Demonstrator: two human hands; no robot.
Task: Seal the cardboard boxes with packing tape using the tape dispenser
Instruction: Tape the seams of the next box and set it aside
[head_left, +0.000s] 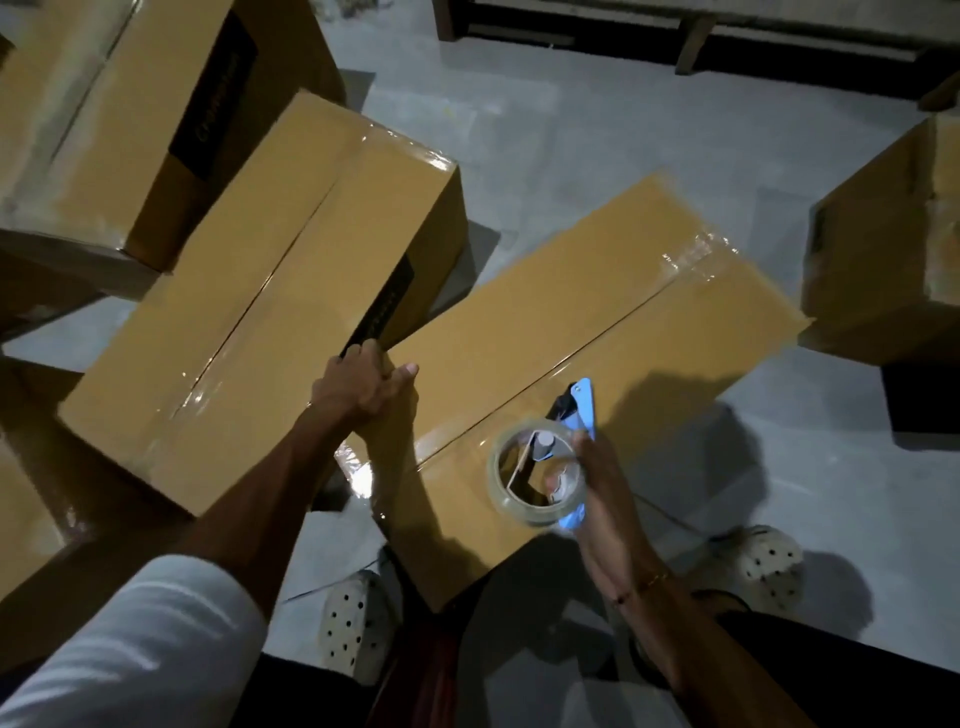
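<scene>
The tape dispenser (563, 457) is held above the near end of the long cardboard box (597, 332) that lies flat on the floor in front of the person. It has a light blue plastic frame with a pointed blade guard, a black part near the front, and a round roll of clear tape (535, 475) that shines like glass. The right hand (602, 493) grips its handle, with the fingers curled round it and the thumb inside the roll's ring.

This box is smooth brown cardboard, a long rectangle, with a straight seam down the middle between the two flaps. Glossy clear tape lies wrinkled at the far end, and more shiny tape folds over the near left edge.

The left hand (369, 387) holds the near corner of a second box (270, 291), which stands higher and touches the long box; the fingers are bent over its edge and the thumb is stretched out. This box also carries a glossy strip along its seam and a black printed band on the side.

Further boxes stand at upper left (130, 114) and at right (883, 249). The floor (597, 135) is pale grey and smooth. Two white perforated clogs (353, 623) show below.
</scene>
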